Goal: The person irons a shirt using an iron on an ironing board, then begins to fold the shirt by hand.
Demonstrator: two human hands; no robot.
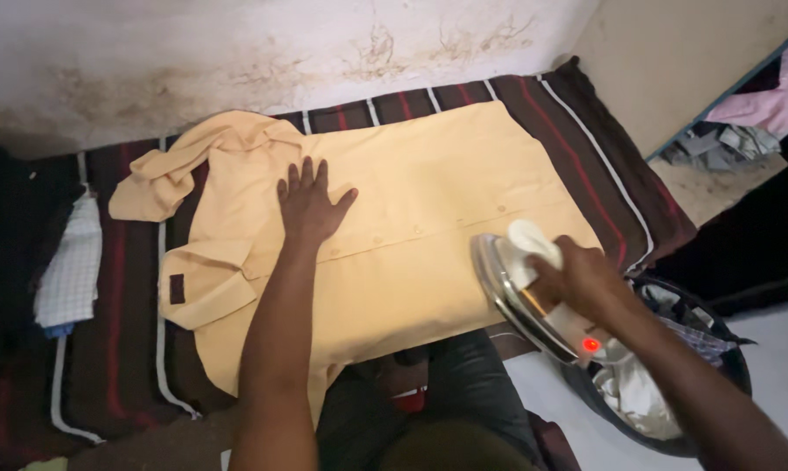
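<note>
A pale yellow shirt [429,201] lies spread flat on a dark striped blanket [123,349], collar to the left, button strip running across its middle. My left hand [311,202] rests flat on the shirt near the collar, fingers spread. My right hand [581,277] grips the white handle of an electric iron [520,292]. The iron is tilted up on its side at the shirt's lower right edge, its shiny soleplate facing left. A red light glows near its back end.
A dark basket [716,344] holding crumpled clothes sits at the right, under my right forearm. Folded checked cloth [67,270] lies at the left of the blanket. More clothes hang at the upper right. A stained white wall runs behind.
</note>
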